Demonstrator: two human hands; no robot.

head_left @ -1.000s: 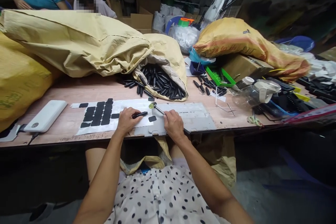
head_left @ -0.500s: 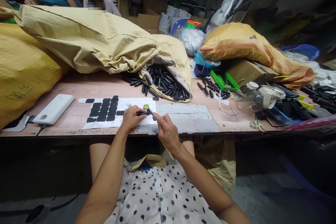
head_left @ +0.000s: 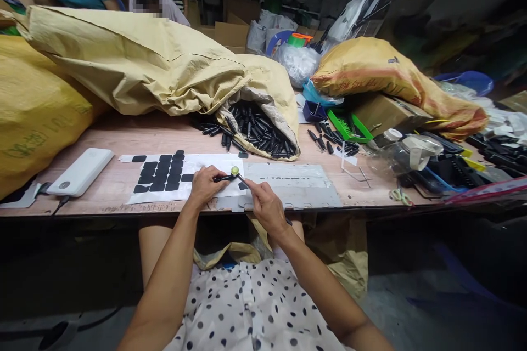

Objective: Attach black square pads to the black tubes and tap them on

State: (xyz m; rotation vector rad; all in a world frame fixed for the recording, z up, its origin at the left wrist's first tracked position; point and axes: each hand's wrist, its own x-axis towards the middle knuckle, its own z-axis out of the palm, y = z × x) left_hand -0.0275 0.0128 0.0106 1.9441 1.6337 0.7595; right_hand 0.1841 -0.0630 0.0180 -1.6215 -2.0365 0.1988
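My left hand is closed round a slim black tubular part just above the white sheet. At that part's right end sits a small round yellow-green piece. My right hand grips a thin dark stick-like tool, its tip at or very near the round piece; whether they touch I cannot tell. The tool's back end shows behind my wrist. Left of my left hand, several black rounded patches lie in rows on the sheet. A grey plate lies to the right.
Beyond my hands a beige sack spills black tubular parts. At left is a white power bank with a cable. To the right are a green tray, a clear jar and scissors. People sit across the table.
The yellow-green piece has shifted slightly right and down, together with the black part's end. My right hand has moved slightly right, still holding its tool. The view has shifted a little.
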